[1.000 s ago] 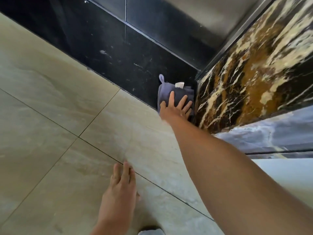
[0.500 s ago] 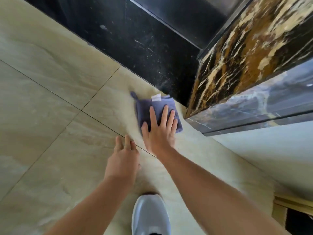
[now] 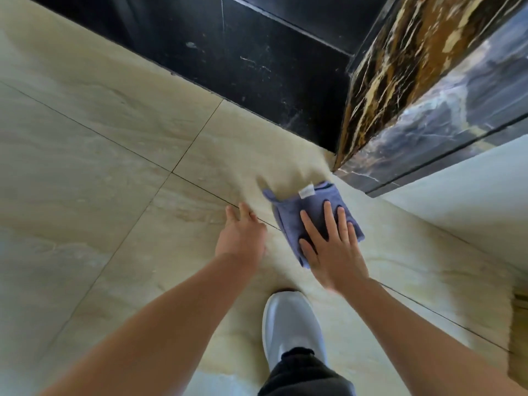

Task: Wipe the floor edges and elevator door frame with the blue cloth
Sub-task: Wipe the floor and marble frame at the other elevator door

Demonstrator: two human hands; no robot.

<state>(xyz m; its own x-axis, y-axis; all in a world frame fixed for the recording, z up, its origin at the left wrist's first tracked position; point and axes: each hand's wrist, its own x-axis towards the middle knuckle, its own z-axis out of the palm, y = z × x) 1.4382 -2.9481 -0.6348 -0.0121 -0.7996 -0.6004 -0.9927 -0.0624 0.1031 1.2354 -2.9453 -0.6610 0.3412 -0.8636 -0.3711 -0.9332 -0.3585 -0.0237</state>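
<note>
Near the foot of the marble door frame [image 3: 400, 95], the blue cloth [image 3: 311, 212] is lying folded on the beige floor tile [image 3: 114, 138], just beside the frame's corner. The right hand [image 3: 334, 252] is pressing flat on it, fingers straight and spread. The left hand [image 3: 243, 235] is resting on the tile beside the cloth, relaxed and grasping nothing.

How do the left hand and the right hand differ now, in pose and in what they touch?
The right hand presses flat on the blue cloth; the left hand rests on bare floor tile. The right hand's fingers are spread apart; the left hand's lie close together. The right hand is nearer the marble door frame than the left hand. Both are open, palms down.
</note>
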